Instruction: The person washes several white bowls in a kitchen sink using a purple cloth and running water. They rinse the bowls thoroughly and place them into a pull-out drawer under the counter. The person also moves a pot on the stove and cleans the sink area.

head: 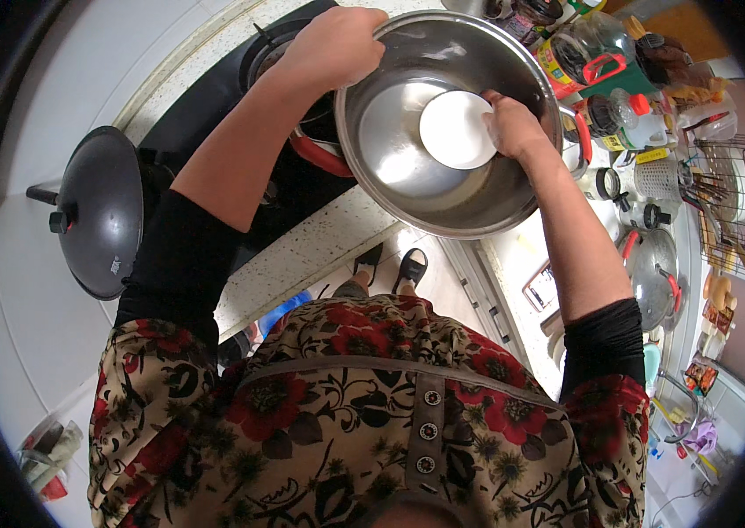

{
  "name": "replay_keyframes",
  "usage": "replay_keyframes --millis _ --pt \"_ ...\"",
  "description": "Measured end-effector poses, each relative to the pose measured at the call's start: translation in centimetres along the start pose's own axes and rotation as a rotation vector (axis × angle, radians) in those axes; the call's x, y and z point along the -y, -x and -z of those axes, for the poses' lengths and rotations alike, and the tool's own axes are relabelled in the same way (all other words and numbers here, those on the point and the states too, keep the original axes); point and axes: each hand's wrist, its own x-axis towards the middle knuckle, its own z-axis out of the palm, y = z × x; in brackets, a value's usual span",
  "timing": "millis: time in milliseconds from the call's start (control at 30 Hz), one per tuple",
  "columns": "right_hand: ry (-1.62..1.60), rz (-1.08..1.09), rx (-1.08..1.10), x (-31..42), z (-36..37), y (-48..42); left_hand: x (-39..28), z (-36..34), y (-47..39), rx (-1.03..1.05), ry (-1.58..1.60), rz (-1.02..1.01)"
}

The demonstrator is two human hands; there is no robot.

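A large stainless steel pot (399,211) with red-covered side handles is in front of me, partly over the black gas stove (194,125). At its upper left edge, my left hand (349,49) is closed around the rim. My right hand (514,125) reaches inside over the right side and grips the edge of a white round dish (457,130). The dish appears over the pot's shiny bottom; whether it touches the metal I cannot tell. My left hand's fingertips are hidden.
A dark wok with a domed lid (101,211) stands left. Sauce and oil bottles (583,56) crowd the upper right, near a perforated utensil holder (657,180). A glass lid with red handles (653,280) and a phone (540,288) lie right. The speckled counter edge (306,254) runs before me.
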Motion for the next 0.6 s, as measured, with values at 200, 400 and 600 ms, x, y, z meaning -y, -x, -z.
replay_keyframes --millis 200,400,600 --pt "0.315 0.045 -0.132 0.9 0.0 1.8 -2.6 0.8 0.4 -0.028 -0.029 -0.067" --pt "0.533 0.158 -0.011 1.7 -1.0 4.5 -4.7 2.6 0.6 -0.037 0.012 -0.161" --pt "0.041 -0.074 0.325 3.0 -3.0 5.0 -4.7 2.7 0.0 -0.047 0.029 -0.199"
